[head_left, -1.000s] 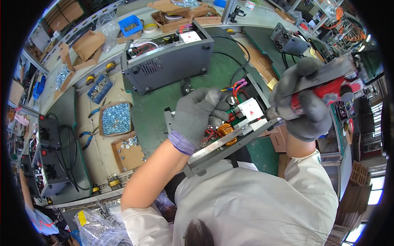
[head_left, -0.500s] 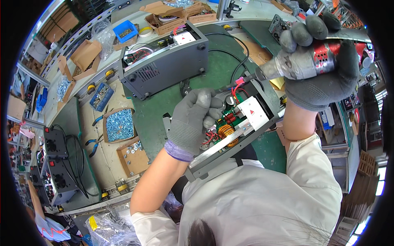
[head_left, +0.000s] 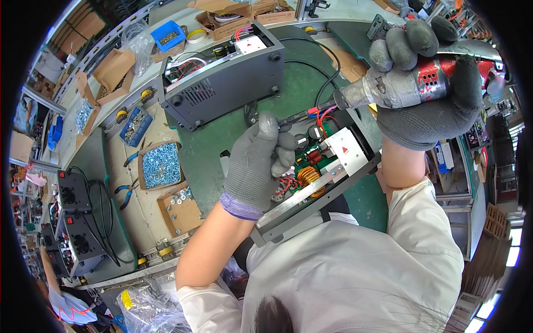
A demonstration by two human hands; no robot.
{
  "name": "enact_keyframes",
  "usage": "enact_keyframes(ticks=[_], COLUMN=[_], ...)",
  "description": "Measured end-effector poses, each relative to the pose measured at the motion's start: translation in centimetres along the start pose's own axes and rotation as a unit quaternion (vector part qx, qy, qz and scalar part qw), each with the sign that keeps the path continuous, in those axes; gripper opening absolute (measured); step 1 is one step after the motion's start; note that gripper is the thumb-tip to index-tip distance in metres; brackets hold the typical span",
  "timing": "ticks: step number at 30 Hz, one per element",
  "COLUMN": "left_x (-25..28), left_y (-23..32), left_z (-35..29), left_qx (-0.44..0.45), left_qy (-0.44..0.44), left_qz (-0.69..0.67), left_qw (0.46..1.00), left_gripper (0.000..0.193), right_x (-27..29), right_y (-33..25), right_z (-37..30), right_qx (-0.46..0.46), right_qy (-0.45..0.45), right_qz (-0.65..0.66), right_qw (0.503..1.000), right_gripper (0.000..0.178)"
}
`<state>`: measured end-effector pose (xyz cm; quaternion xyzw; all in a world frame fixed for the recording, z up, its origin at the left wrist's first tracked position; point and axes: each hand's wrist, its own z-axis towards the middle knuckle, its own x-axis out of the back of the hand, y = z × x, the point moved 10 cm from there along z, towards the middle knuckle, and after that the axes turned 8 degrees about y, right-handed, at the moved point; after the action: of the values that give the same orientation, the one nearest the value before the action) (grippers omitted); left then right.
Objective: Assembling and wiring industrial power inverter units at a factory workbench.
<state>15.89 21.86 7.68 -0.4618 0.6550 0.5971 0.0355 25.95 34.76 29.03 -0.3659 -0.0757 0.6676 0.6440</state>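
Observation:
My right hand (head_left: pixel 417 126), in a dark grey glove, grips a red and silver power screwdriver (head_left: pixel 391 90) whose body is partly wrapped in worn tape. Its long bit (head_left: pixel 302 116) points left, with the tip at the fingertips of my left hand (head_left: pixel 250 161). That gloved left hand is closed in a pinch over the left side of an open grey electrical unit (head_left: pixel 300 218); whatever it pinches is hidden. Inside the unit are a copper-wound coil (head_left: pixel 308 178), red wires (head_left: pixel 322 122) and a white plate (head_left: pixel 347 151).
A second grey unit (head_left: pixel 222 89) stands beyond on the green worktop (head_left: pixel 214 150). Leftward are a box of bluish screws (head_left: pixel 161 165), a box of washers (head_left: pixel 179 211), a blue bin (head_left: pixel 136 126) and blue-handled pliers (head_left: pixel 126 194). A black cable (head_left: pixel 311 69) loops behind.
The screwdriver has moved slightly left, bringing its bit tip closer to my left fingertips. My left hand has shifted slightly away from me and left.

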Motion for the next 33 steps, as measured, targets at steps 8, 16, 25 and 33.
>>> enact_keyframes(ticks=[8,16,25,33], left_x=[0.1,-0.5,7.2,8.4], left_y=[2.9,3.9,20.3,17.8], left_z=[-0.8,0.5,8.3,15.3], left_qx=[-0.094,0.018,-0.361,-0.139], left_qy=[0.07,-0.049,0.26,0.173], left_qz=[0.005,-0.032,0.557,0.751], left_qw=[0.993,0.998,0.702,0.622], left_gripper=[0.041,0.1,0.039,0.038], right_x=[-0.1,0.6,5.5,7.4], right_y=[0.8,4.9,12.5,17.4], right_z=[1.3,4.4,11.1,14.2], right_qx=[-0.016,-0.094,-0.087,-0.12], right_qy=[0.005,0.054,0.256,0.267], right_qz=[0.024,0.068,0.04,-0.125], right_qw=[1.0,0.992,0.962,0.948], right_gripper=[0.047,0.039,0.025,0.027])
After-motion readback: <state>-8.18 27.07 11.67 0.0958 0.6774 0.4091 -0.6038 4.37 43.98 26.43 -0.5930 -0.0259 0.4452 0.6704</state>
